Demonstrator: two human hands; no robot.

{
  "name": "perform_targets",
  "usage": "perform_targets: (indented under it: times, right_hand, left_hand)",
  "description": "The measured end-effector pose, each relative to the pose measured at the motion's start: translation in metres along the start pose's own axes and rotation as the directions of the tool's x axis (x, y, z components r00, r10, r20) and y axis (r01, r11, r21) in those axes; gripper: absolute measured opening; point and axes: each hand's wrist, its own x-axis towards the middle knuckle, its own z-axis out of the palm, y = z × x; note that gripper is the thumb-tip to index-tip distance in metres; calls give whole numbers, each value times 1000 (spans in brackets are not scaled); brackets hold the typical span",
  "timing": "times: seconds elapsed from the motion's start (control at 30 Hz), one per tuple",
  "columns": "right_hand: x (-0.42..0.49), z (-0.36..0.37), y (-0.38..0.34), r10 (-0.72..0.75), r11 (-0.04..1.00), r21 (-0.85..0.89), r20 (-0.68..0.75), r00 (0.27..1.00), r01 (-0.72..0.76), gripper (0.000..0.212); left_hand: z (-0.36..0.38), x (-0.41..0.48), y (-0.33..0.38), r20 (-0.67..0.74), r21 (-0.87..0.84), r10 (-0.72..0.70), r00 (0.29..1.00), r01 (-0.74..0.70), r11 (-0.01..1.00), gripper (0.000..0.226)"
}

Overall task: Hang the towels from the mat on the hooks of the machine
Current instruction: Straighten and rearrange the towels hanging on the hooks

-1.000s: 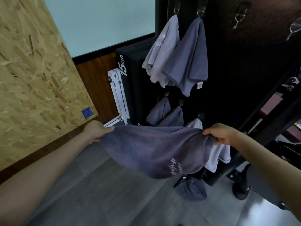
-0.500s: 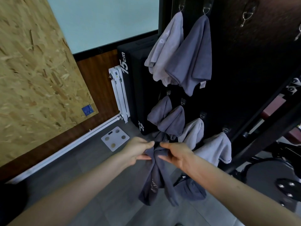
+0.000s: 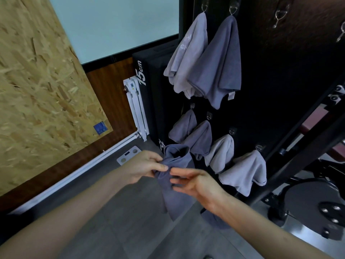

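Observation:
A dark grey-blue towel (image 3: pixel 175 193) hangs bunched in front of me. My left hand (image 3: pixel 143 166) pinches its gathered top. My right hand (image 3: pixel 194 181) is beside it with the fingers spread, touching the cloth with the fingertips. On the black panel of the machine (image 3: pixel 276 86) several towels hang from hooks: a light grey one (image 3: pixel 188 53) and a dark one (image 3: pixel 218 62) on top, two dark ones (image 3: pixel 197 139) and two light ones (image 3: pixel 244 172) lower down. Two bare hooks (image 3: pixel 280 14) are at the upper right.
A black folded mat marked 15cm (image 3: pixel 149 94) stands against the wall beside a white radiator (image 3: pixel 135 107). A white scale (image 3: pixel 128 154) lies on the grey floor. Another dark towel (image 3: pixel 214 219) lies on the floor by the machine. Weight plates (image 3: pixel 313 206) are at the right.
The towel was stretched wide between both hands, then gathered together. Now my right hand has loosened its grip and its fingers are apart, while the left hand keeps the bunched top.

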Motion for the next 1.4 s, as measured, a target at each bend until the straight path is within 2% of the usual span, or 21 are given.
perform_targets:
  times: [0.03,0.07,0.1,0.13,0.17,0.2,0.27,0.37,0.47,0.57,0.67,0.77,0.83,0.9,1.0,1.1,1.3,1.4]
  right_hand:
    - [3,-8,-1,-84,989,-133,-93,992,71,47]
    - [9,-19,-4,-259,916,-356,-181,949,182,45]
    - [16,-30,-8,-464,740,-611,-161,871,281,47]
    - [22,-40,-12,-583,510,-794,-34,812,332,53]
    - [29,-47,-17,-600,301,-883,118,791,361,60]
    - [34,-51,-22,-553,157,-908,245,796,389,65]
    - [39,-49,-31,-399,4,-905,389,830,426,66]
    - [45,-45,-34,-277,-91,-876,479,833,473,49]
    - [47,-46,-28,-226,-200,-839,542,809,506,14]
    - [43,-45,-16,-221,-200,-822,568,792,533,25]
    - [39,-50,-14,-303,-121,-842,535,788,525,14]
    - [35,-58,-15,-416,59,-869,427,803,492,27]
    - [34,-59,-15,-494,183,-878,307,814,442,26]
    - [35,-57,-15,-482,262,-907,173,859,330,27]
    - [36,-50,-17,-432,247,-956,36,901,157,29]
    - [36,-47,-21,-386,306,-951,-86,918,40,38]
    - [31,-39,-24,-379,390,-921,-155,912,6,41]
    - [31,-33,-24,-371,393,-919,-127,920,31,23]
  left_hand:
    - [-3,-1,-1,14,48,32,999,-33,998,10]
    - [-6,-4,0,17,107,66,998,-67,992,9]
    - [-8,-6,0,10,165,105,994,-105,981,9]
    - [-10,-9,1,6,215,147,989,-145,966,10]
    - [-13,-12,2,13,248,187,982,-184,951,10]
    - [-15,-15,3,32,269,220,975,-221,937,11]
    - [-21,-21,8,67,315,262,963,-269,910,11]
    - [-31,-25,12,32,395,308,951,-295,870,14]
    - [-41,-29,14,-24,406,334,942,-297,864,16]
    - [-50,-33,15,-40,370,335,941,-297,880,12]
    - [-59,-38,12,-29,361,326,945,-295,885,17]
    - [-69,-41,8,-13,392,336,942,-305,868,27]
    - [-73,-42,6,-9,408,352,936,-318,856,20]
    - [-71,-43,8,-12,413,375,927,-337,846,13]
    - [-66,-39,13,17,418,405,914,-375,828,18]
    - [-62,-36,18,42,414,434,900,-411,812,16]
    - [-61,-34,27,62,358,476,877,-465,810,15]
    - [-58,-34,32,86,345,490,868,-487,802,14]
